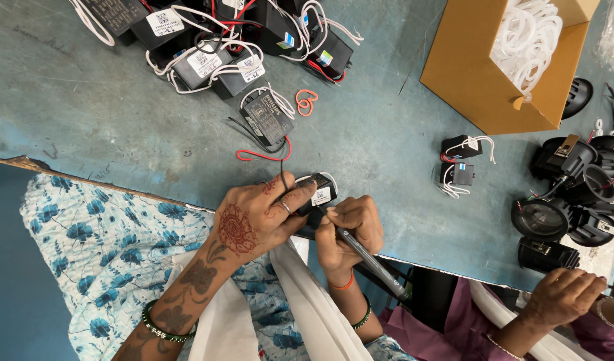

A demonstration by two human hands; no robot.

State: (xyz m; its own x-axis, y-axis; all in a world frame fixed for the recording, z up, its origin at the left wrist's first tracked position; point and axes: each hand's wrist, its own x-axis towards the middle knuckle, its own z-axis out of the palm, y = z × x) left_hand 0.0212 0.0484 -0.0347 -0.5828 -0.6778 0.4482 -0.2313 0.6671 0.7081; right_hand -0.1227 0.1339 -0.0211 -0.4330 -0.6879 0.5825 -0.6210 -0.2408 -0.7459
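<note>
A small black plastic driver box with a white label [318, 194] is pinched in the left hand [257, 217] at the blue bench [106, 113] edge; the right hand's [350, 230] grip is closed on a dark pen [367, 257], its tip at the label. Marking appears under way; a steady tip is needed next.

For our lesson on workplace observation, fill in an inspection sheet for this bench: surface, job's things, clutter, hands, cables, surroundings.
Surface: worn blue-green table, scratched, edge chipped.
Job's things: small black box with white label, held at the table edge; pen with its tip at the label.
Clutter: pile of black boxes at top; one loose box; two small boxes; black round housings at right.
Hands: left hand grips the box; right hand holds the pen.
Cables: white and red leads tangled in the pile; red loop lying loose.
Surroundings: cardboard carton of white rings; another person's hand at lower right.
</note>
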